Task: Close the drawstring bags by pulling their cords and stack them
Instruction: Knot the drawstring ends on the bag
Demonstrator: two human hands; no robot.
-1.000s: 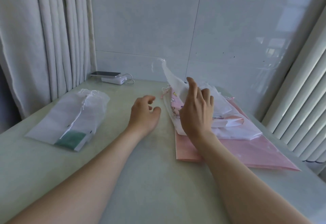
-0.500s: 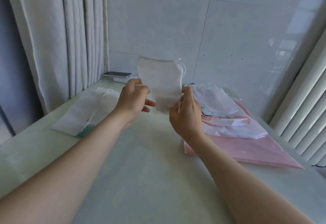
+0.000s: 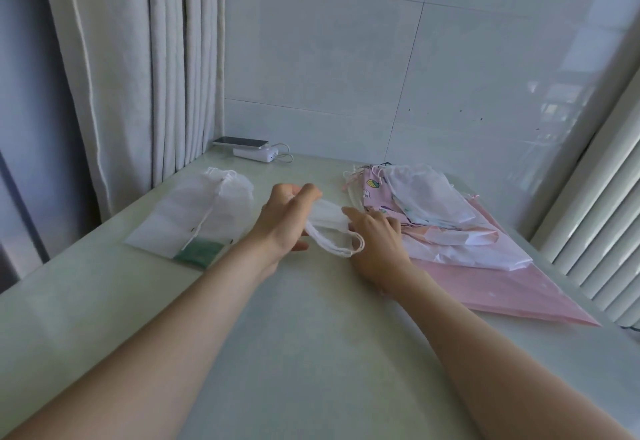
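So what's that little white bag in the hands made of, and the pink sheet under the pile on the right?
The small white bag looks like thin, matte non-woven fabric: it crumples softly and has a cord loop. The pink sheet seems smooth plastic film, faintly glossy and flat, though it could be paper.

The white bag (image 3: 327, 218) is off the pile (image 3: 433, 218) by the table's (image 3: 311, 335) right edge and sits between both hands, low over the table's middle. Half a second back it is held up flat and spread; now it is lowered and bunched into a narrow fold. The left hand (image 3: 282, 220), empty one second back, grips one end. The right hand (image 3: 375, 245) holds the other. A loop of cord (image 3: 341, 249) hangs beneath the bag.
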